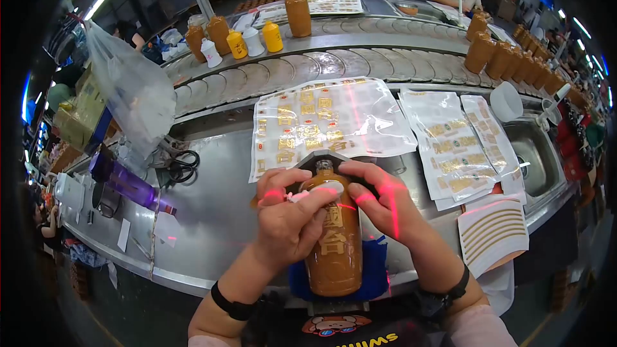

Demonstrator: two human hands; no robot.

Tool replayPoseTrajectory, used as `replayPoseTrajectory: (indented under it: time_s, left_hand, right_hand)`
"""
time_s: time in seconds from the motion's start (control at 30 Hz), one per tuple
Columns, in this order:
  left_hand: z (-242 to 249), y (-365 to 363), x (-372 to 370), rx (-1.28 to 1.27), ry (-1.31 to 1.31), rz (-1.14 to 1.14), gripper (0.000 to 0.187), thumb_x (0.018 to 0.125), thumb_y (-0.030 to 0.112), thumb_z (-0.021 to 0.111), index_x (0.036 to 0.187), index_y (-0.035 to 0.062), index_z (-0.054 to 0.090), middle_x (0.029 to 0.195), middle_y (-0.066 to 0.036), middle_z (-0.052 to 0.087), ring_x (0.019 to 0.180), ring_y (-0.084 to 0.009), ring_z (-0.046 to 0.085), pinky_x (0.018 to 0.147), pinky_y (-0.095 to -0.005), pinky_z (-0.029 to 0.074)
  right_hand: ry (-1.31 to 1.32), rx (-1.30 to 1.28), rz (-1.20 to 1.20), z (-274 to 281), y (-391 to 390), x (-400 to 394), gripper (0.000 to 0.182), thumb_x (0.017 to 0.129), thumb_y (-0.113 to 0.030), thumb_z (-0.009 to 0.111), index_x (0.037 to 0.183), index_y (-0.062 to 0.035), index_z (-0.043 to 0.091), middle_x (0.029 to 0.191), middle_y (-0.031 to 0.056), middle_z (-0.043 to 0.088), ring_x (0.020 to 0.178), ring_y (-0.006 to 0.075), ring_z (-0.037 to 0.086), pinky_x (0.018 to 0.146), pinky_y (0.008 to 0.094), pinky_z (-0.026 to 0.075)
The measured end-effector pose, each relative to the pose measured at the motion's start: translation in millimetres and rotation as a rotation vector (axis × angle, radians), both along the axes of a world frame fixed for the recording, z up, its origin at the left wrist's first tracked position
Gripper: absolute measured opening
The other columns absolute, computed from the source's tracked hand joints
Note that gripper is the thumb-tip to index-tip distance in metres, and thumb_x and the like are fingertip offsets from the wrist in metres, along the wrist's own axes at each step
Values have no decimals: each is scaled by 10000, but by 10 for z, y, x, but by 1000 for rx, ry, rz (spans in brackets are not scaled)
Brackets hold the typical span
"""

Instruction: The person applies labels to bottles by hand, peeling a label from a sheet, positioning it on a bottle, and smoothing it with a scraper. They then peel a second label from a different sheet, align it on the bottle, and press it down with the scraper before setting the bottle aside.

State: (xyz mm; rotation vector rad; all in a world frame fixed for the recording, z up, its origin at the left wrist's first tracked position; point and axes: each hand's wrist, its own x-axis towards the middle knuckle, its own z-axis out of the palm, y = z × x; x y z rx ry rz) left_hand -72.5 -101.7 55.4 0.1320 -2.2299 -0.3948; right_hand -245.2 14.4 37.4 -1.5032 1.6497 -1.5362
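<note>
Where the bench [212, 218] meets its near edge, one brown bottle [334, 244] lies on a blue pad [376, 276], neck away. Left hand [289, 218]: fingers clenched around the bottle's shoulder, pinching a small white piece. Right hand [379, 202]: fingers grasping the neck side. Steel bench, factory hall. Beyond: three label sheets [328, 119], one pair of scissors [183, 167], conveyor [334, 61] carrying bottles; sink [536, 154] at the right corner.
</note>
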Motion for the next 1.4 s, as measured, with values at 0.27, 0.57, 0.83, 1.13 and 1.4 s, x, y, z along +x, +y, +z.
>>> replayPoseTrajectory:
  time_s: [0.27, 0.57, 0.83, 1.13, 1.4]
  left_hand:
    - [-219, -65, -33, 457, 56, 50, 287, 942, 107, 510, 1184, -23, 594, 1061, -196, 648, 1052, -265, 590, 936, -353, 459]
    - [-161, 13, 115, 188, 102, 41, 286, 908, 123, 564, 1171, 30, 632, 1159, -179, 599, 1020, -284, 581, 895, -364, 458]
    - [-164, -181, -17, 182, -42, -101, 328, 870, 195, 648, 1180, 96, 690, 1146, -160, 585, 1046, -299, 538, 899, -404, 438]
    - [3, 114, 276, -244, -279, -43, 493, 950, 526, 477, 1251, 181, 660, 1163, -41, 657, 1207, -241, 475, 1059, -465, 296]
    - [-252, 533, 659, 125, -137, 77, 503, 956, 474, 511, 1254, 91, 642, 1204, -74, 641, 1212, -310, 489, 997, -489, 341]
  right_hand:
    - [41, -45, -130, 301, 180, -96, 275, 884, -38, 610, 1148, 11, 551, 826, 146, 676, 756, 240, 684, 702, 344, 537]
    - [87, 70, -54, 499, -45, -309, 257, 854, -122, 666, 1080, -27, 589, 851, 119, 667, 766, 185, 652, 702, 323, 519]
    - [-74, 82, -76, 358, 107, -277, 245, 852, -122, 680, 1058, -16, 601, 850, 80, 666, 753, 115, 615, 681, 272, 505]
    - [-110, 115, 35, 432, 108, -196, 221, 859, -105, 681, 1047, -11, 612, 862, 99, 680, 785, 132, 647, 717, 280, 522]
    - [982, -238, -18, 649, -74, 83, 167, 749, -148, 677, 894, -122, 599, 798, 51, 590, 790, 242, 631, 630, 394, 433]
